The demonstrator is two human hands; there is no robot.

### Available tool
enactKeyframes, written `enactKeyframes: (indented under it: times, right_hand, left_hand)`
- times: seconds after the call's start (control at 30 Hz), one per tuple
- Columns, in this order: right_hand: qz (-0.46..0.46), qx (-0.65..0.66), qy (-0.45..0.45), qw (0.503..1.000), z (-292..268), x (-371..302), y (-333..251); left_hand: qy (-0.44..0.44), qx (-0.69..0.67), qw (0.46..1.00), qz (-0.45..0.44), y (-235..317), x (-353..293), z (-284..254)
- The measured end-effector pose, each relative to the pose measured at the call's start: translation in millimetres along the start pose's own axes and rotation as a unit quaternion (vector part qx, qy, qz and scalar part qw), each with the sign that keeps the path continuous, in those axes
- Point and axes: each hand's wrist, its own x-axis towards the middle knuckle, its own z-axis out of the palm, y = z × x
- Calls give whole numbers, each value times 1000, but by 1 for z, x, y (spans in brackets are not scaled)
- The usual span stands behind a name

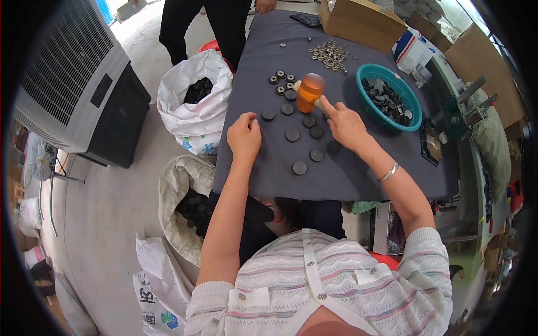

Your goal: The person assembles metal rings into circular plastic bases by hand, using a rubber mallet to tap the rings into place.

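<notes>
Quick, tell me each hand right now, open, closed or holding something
Left hand: loosely curled; whether it holds anything cannot be told.
Right hand: closed, holding the orange-headed mallet.

Ahead of my left hand [245, 136], the tablecloth [259, 59] is open; rightward, black discs [292, 135] and the orange mallet [309, 98] obstruct passage.
</notes>
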Motion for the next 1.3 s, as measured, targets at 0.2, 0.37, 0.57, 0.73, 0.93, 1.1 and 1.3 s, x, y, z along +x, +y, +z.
enactKeyframes:
  times: [0.2, 0.37, 0.57, 0.73, 0.93, 1.1, 1.3]
  right_hand:
    - [-12, 12, 43, 999, -6, -5, -2]
    - [3, -13, -13, 1000, 1, -6, 2]
    - [-49, 79, 93, 991, -20, -6, -23]
    - [-82, 110, 82, 987, -25, 7, -59]
    - [-91, -6, 3, 996, 15, 20, -67]
    - [-70, 105, 31, 992, -15, 26, -50]
    - [7, 111, 170, 979, -46, 28, -5]
  left_hand:
    - [-6, -20, 1000, 0, 1, 2, 1]
    - [1, -12, 1000, -4, -3, 0, 2]
    - [26, -92, 995, -27, -11, 4, 5]
    - [21, -118, 991, -68, -13, 5, 5]
    - [24, -122, 990, -73, -14, 4, 8]
    - [22, -128, 988, -86, -18, 5, 8]
    - [24, -120, 990, -75, -17, 7, 4]
